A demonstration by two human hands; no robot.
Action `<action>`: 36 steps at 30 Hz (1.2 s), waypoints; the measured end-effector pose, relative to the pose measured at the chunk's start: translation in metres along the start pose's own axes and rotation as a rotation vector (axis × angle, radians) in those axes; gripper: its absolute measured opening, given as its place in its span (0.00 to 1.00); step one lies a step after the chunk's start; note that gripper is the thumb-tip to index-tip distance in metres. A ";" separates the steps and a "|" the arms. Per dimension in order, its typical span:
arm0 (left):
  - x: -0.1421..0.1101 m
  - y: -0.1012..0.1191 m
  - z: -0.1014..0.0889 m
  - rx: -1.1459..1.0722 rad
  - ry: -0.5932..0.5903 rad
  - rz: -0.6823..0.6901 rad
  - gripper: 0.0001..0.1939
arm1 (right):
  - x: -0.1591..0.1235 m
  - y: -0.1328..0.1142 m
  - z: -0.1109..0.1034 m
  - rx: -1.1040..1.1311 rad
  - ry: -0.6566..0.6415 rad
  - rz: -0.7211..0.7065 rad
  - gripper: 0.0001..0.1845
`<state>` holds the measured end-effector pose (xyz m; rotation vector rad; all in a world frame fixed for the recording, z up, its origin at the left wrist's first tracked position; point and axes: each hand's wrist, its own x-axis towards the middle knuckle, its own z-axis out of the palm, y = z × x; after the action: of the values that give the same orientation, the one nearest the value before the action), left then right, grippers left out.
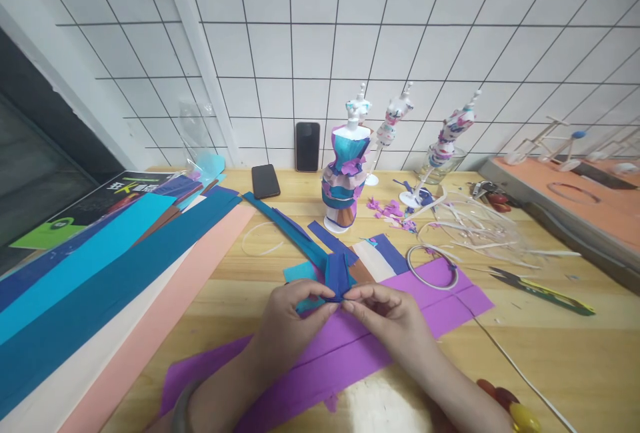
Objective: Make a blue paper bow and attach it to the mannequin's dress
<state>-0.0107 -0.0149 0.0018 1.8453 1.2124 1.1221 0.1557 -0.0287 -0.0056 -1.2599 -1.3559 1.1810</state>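
At far left, a dark printed packet [90, 203] runs beneath a fan of long paper strips; the broad teal strip [125, 281] and the peach strip [163, 316] slant down past the picture's left and lower borders. Right of the peach edge, a wedge of bare tabletop [210, 299] gives the left forearm some side room. Toward the wall, a phone [265, 181] lies flat and another phone [307, 147] leans upright.

The left hand [290, 319] pinches the near edge of a folded blue paper [338, 274] between thumb and index fingers. That paper sits midway between the hands, above a purple sheet [325, 366] that runs diagonally under both wrists. The right hand [390, 313] grips the same edge, its fingertips just beside the left's. Behind the fold, loose swatches crowd close, and a paper-dressed form [345, 179] stands upright.

Further right, a white ring [409, 265] overlaps the purple sheet's far edge. Bare wood separates that sheet's corner from the snips [520, 281], and more wood stretches toward the near right, crossed by a thin cord [520, 359]. Clear plastic strips [480, 233] tangle farther back, short of an orange box [540, 186] at the right side.
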 end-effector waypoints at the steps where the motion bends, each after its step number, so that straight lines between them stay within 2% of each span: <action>1: 0.000 0.000 0.000 -0.013 -0.012 -0.042 0.05 | 0.000 0.000 0.000 -0.004 0.001 -0.011 0.08; 3: 0.000 -0.001 0.000 -0.043 -0.036 -0.080 0.04 | -0.001 -0.001 0.000 -0.017 -0.001 -0.029 0.07; 6: 0.001 -0.003 -0.001 -0.074 -0.057 -0.060 0.02 | -0.001 -0.002 -0.001 -0.043 0.001 -0.050 0.06; 12: 0.001 -0.005 -0.002 -0.119 -0.027 -0.051 0.02 | 0.000 -0.003 -0.002 -0.033 0.011 -0.051 0.06; 25: 0.001 -0.004 -0.001 -0.264 -0.039 -0.220 0.01 | 0.002 -0.003 0.000 0.082 0.071 -0.035 0.05; 30: 0.000 -0.004 0.000 -0.332 -0.050 -0.297 0.02 | 0.002 -0.002 0.001 0.112 0.057 0.014 0.06; 36: 0.000 -0.003 0.002 -0.262 -0.046 -0.307 0.02 | 0.001 -0.001 0.002 0.139 0.058 0.070 0.08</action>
<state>-0.0101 -0.0138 -0.0013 1.4266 1.2092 1.0071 0.1532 -0.0276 -0.0051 -1.2412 -1.1754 1.2545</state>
